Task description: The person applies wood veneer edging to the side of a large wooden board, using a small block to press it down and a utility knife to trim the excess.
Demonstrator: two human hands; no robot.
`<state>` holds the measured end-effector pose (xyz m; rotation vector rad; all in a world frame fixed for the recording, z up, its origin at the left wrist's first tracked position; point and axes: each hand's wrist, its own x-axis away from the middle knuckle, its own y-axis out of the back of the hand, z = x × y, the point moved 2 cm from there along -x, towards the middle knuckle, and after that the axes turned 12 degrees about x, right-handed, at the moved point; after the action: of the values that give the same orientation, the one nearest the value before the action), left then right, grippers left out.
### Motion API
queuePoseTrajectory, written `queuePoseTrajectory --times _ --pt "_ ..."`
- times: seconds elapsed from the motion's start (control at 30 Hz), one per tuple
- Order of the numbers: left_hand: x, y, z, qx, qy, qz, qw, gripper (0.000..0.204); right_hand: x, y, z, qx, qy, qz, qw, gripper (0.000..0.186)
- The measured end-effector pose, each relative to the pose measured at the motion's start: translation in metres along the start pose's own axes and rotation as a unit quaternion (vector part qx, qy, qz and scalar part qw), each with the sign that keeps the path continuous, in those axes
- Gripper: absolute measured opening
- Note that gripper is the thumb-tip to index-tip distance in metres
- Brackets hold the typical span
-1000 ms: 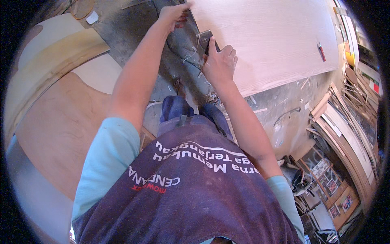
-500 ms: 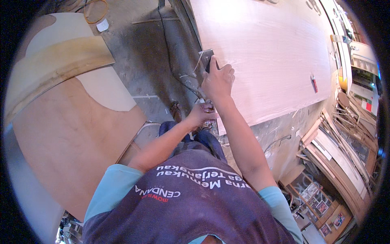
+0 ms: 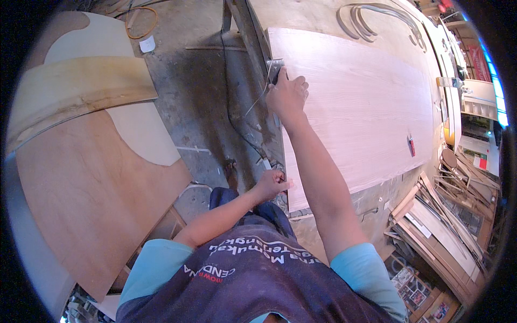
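Observation:
A pale wood-grain panel (image 3: 355,118) lies flat on a workbench. My right hand (image 3: 288,97) grips a small dark hand tool with a grey metal end (image 3: 276,65) at the panel's left edge, near its far corner. The index finger is stretched along the tool. From beside it a thin pale strip (image 3: 255,104) hangs over the floor. My left hand (image 3: 271,184) is closed at the same edge near the close corner, its fingertips touching or almost touching the panel. Whatever may be inside those curled fingers is hidden.
A red cutter-like tool (image 3: 412,146) lies on the panel's right part. Curved strips (image 3: 371,19) rest beyond the panel. Large curved wooden boards (image 3: 97,183) stand at left. A dark cable (image 3: 229,102) crosses the floor, and scrap wood (image 3: 441,226) is piled at right.
My right hand has moved the tool farther away along the panel's left edge. The left hand keeps its place near the close corner. The whole view has shifted, showing more of the bench's far side.

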<state>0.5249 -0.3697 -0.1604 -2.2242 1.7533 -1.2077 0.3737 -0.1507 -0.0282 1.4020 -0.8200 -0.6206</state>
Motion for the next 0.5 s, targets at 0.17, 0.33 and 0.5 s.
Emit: queuePoseTrajectory --times 0.17,0.33,0.5 --pt "0.005 -0.003 -0.006 0.040 -0.006 0.003 0.999 0.024 -0.044 0.001 0.018 -0.007 0.007 -0.014 1.000 0.065" --pt "0.010 -0.008 -0.017 0.070 -0.015 0.015 0.997 0.026 -0.084 0.009 0.026 -0.027 -0.006 -0.007 1.000 0.067" --pt "0.005 -0.005 -0.012 0.046 -0.032 0.013 0.998 0.024 -0.109 0.020 0.040 -0.027 0.000 0.021 0.999 0.063"
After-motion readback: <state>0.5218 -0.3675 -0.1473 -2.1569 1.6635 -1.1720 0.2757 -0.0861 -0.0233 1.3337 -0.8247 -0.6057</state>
